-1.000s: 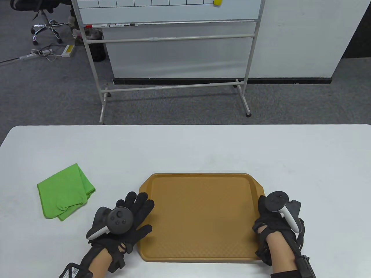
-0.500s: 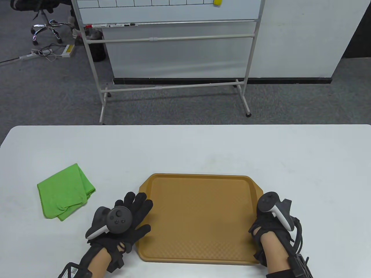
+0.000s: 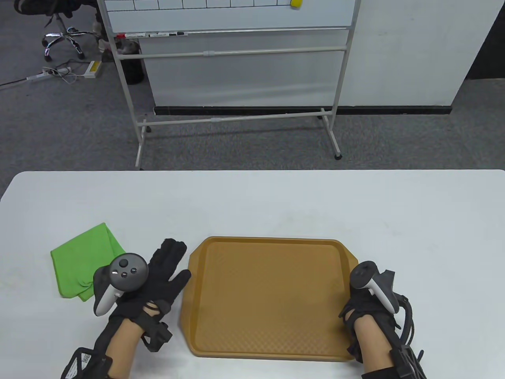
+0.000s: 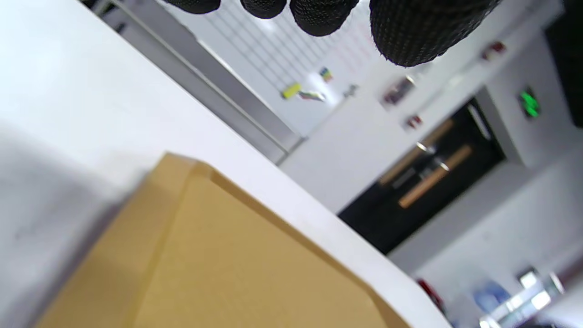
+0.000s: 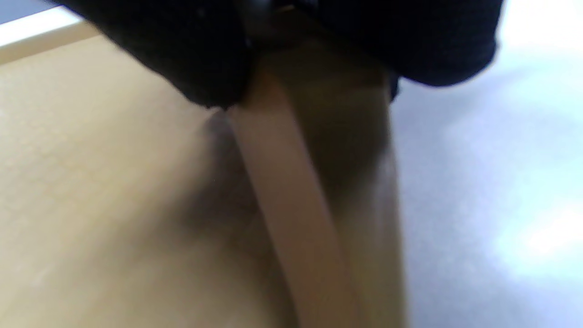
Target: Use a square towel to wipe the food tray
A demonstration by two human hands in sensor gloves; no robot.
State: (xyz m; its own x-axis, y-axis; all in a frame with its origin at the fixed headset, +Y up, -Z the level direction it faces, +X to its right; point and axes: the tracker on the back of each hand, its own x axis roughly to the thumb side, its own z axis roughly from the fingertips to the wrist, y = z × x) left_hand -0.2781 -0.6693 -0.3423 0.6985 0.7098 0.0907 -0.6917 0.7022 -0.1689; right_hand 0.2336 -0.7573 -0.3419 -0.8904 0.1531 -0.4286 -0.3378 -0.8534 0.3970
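A brown food tray (image 3: 272,296) lies on the white table (image 3: 252,197) near the front edge. A folded green square towel (image 3: 85,264) lies to its left. My left hand (image 3: 180,259) is open with fingers stretched out flat, in the gap between towel and tray, touching neither. In the left wrist view its fingertips (image 4: 319,13) hang above the tray's far left corner (image 4: 191,173). My right hand (image 3: 357,294) grips the tray's right rim. In the right wrist view its fingers (image 5: 205,68) press on that rim (image 5: 309,205).
A whiteboard on a wheeled stand (image 3: 232,59) stands on the grey floor beyond the table's far edge. An office chair (image 3: 59,35) and a power strip (image 3: 51,73) are at the far left.
My left hand has come off the tray's left edge and moved left toward the towel. The tray's near left corner has shifted slightly left. My right hand stays on the right rim.
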